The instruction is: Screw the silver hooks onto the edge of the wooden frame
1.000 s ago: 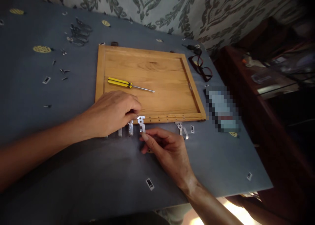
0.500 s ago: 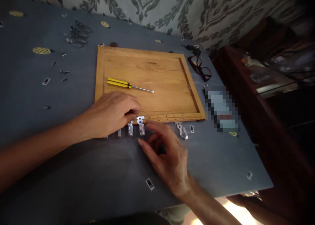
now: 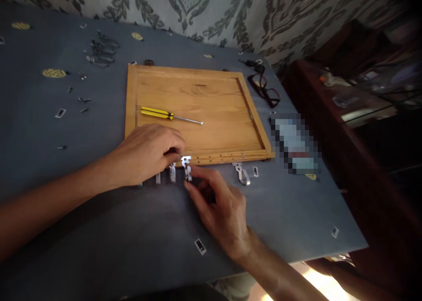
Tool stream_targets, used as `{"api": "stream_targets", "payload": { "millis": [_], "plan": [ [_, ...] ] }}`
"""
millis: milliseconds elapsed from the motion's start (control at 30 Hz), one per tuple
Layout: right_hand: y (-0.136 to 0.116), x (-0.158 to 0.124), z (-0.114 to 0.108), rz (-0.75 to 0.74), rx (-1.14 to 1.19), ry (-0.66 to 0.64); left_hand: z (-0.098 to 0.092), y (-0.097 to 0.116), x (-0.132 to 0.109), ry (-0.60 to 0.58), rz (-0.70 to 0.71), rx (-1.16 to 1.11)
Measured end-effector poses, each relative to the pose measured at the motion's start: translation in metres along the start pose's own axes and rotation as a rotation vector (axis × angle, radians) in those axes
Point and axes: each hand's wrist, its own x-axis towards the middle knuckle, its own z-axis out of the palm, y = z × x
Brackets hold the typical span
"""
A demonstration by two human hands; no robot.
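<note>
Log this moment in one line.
left hand: over near edge of wooden panel | right hand: thumb and forefinger at metal hook | yellow screwdriver: lying on panel | glasses: right of panel

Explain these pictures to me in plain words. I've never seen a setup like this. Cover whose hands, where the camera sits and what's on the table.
There is no machine: these are one person's bare hands, seen by a head-worn camera looking forward and down.

The left hand lies over the near edge of a framed wooden panel; whether it grips anything is hidden. The right hand has its thumb and index finger at a silver hook; a firm pinch is hard to confirm.

A yellow-handled screwdriver rests on the panel. On the blue-grey table covering, screws lie to the left, eyeglasses to the right.
</note>
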Motion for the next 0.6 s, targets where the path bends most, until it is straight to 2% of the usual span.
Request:
{"api": "stream_targets", "payload": {
  "millis": [333, 600],
  "plan": [
    [0.0001, -0.0010, 0.0001, 0.002, -0.010, -0.019, 0.0018, -0.0010, -0.0002, 0.026, 0.020, 0.000],
    [0.0013, -0.0002, 0.0001, -0.008, 0.005, -0.016, -0.0012, 0.0028, 0.0008, -0.040, -0.069, -0.005]
  ]
}}
